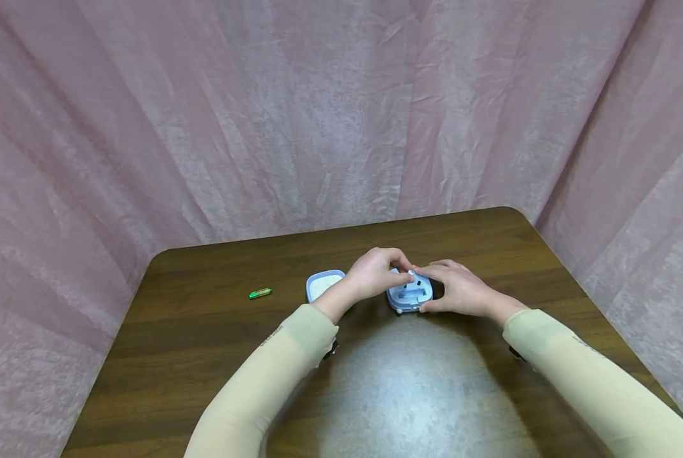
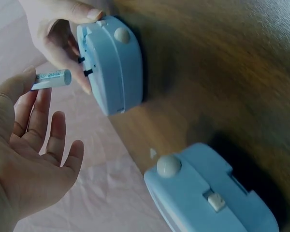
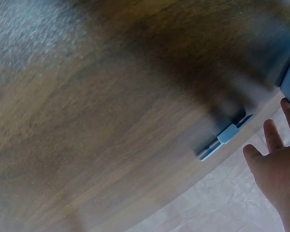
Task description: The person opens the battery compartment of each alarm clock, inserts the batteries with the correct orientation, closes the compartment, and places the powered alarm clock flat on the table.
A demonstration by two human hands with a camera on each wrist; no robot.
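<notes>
My left hand (image 1: 372, 273) pinches a small white battery (image 2: 53, 79) between thumb and fingertips; the other fingers are loosely spread in the left wrist view. The battery is just above the back of a light-blue device (image 1: 409, 296), whose battery slot faces up. My right hand (image 1: 462, 289) grips this device by its right side, thumb at the near edge and fingers at the far edge. A second light-blue device (image 2: 208, 188), with a white face (image 1: 322, 284) in the head view, lies to the left, partly hidden by my left hand.
A green battery (image 1: 260, 293) lies on the brown wooden table (image 1: 204, 356), left of the devices. In the right wrist view, a slim bar-shaped piece with a pale-blue middle (image 3: 227, 134) lies near the table's far edge. Pink curtains (image 1: 318, 127) hang behind.
</notes>
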